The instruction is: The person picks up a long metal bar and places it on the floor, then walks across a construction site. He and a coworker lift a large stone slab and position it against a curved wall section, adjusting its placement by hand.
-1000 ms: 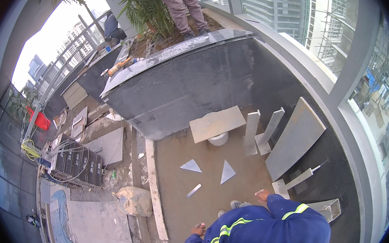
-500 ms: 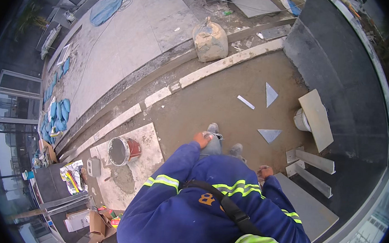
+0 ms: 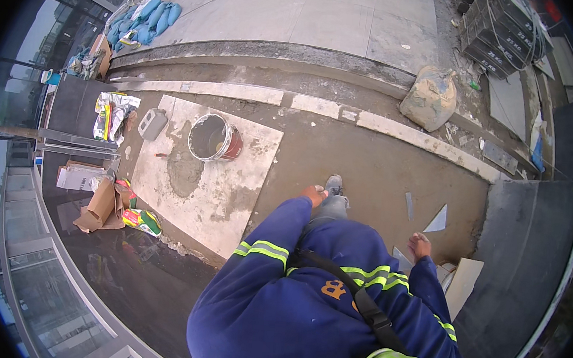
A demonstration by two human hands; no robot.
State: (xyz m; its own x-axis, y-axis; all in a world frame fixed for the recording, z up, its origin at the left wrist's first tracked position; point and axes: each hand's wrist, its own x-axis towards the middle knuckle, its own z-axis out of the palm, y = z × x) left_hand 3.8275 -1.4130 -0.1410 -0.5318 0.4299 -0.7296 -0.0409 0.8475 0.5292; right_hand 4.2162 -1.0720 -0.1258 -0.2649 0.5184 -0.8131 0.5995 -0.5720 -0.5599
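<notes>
My left hand hangs beside my left thigh, just behind the shoe. Its fingers look curled, with no object showing in them. On the other side, my right hand is raised off my body with its fingers loosely folded in, also without any visible object. Near it on the floor lie a triangular tile offcut, a narrow tile strip and a second triangular offcut partly hidden by my arm. To the left, a bucket stands on a mortar-stained board.
A low pale kerb crosses ahead, with a full sack beyond it. Stacked dark boxes stand far right. A leaning tile and dark wall are at right. Cardboard and a grey jug are left.
My view has swung left, so the bucket and board now sit nearer the middle. The left hand has come off the knee, and the right hand appears farther forward.
</notes>
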